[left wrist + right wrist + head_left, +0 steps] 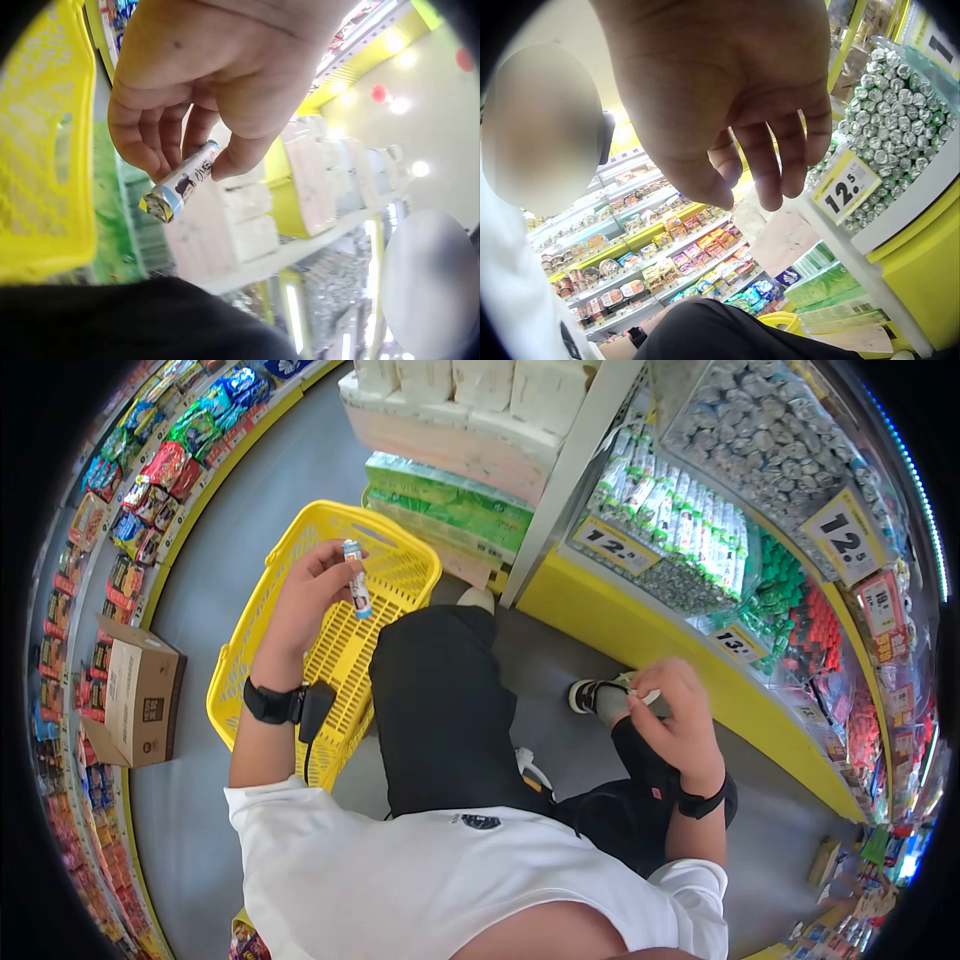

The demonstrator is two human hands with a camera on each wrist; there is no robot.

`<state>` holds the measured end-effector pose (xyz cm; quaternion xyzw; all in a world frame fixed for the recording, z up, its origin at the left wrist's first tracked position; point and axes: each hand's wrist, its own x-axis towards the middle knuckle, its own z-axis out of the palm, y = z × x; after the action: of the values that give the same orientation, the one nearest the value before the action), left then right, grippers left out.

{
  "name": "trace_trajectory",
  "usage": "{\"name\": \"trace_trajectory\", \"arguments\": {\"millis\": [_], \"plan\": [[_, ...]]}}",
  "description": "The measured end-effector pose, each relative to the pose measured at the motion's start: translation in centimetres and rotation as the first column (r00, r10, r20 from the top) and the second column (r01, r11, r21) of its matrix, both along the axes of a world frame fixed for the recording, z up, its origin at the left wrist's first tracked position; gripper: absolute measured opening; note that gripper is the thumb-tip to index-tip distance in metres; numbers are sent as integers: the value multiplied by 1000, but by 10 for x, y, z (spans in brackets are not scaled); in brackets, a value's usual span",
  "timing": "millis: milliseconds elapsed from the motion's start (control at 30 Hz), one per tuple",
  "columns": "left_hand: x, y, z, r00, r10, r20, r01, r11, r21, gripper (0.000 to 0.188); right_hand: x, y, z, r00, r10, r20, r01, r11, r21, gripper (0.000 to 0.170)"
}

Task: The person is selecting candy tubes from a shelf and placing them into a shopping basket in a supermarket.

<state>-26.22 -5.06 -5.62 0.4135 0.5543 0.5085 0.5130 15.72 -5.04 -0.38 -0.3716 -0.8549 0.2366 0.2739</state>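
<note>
In the head view my left hand (318, 582) is over the yellow shopping basket (425, 555), pinching a candy roll (357, 585) between thumb and fingers. The left wrist view shows the roll's white and light blue wrapper (187, 180), with dark print and a twisted foil end towards the camera. My right hand (685, 715) hovers above the right shoe, beside the candy display. Its fingers hang loosely bent in the right wrist view, with nothing between them. Clear bins on that display hold many silver-ended candy rolls (670, 510).
Price tags (612, 543) line the yellow-based candy shelf on the right. Stacked tissue packs (450, 435) stand ahead of the basket. An open cardboard box (140, 695) sits on the floor at left, by shelves of snack packets (170, 465). My bent knee (440, 680) is beside the basket.
</note>
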Motion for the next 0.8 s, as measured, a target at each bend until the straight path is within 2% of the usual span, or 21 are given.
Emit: {"name": "trace_trajectory", "arguments": {"millis": [133,167,200,300,367,467,533,667,767,800], "plan": [[49,2,50,933,-249,259,226,967,118,22,-15,6,16,996,90,-12,-89,994,66,19],[66,1,56,932,-248,266,218,966,140,23,-19,7,21,994,108,-18,-106,990,94,19],[81,1,63,914,-291,284,266,956,124,24,-20,8,26,989,144,21,-145,985,95,21],[119,1,74,830,-424,361,418,903,99,27,-33,8,40,984,171,-48,-162,975,155,23],[138,4,76,767,-529,364,529,842,108,27,-33,8,46,982,188,-24,-180,965,189,31],[163,9,68,711,-561,423,567,814,126,26,-37,8,52,979,188,-82,-168,964,206,39],[173,13,65,656,-584,478,598,789,142,26,-36,10,53,979,195,-63,-177,959,220,39],[187,17,69,636,-572,518,603,787,129,30,-32,8,56,989,148,-21,-139,963,233,37],[191,19,68,577,-591,564,642,755,134,24,-30,8,63,991,135,23,-136,956,259,36],[193,19,69,588,-593,551,637,759,137,26,-30,8,66,990,136,37,-141,952,272,36]]}}
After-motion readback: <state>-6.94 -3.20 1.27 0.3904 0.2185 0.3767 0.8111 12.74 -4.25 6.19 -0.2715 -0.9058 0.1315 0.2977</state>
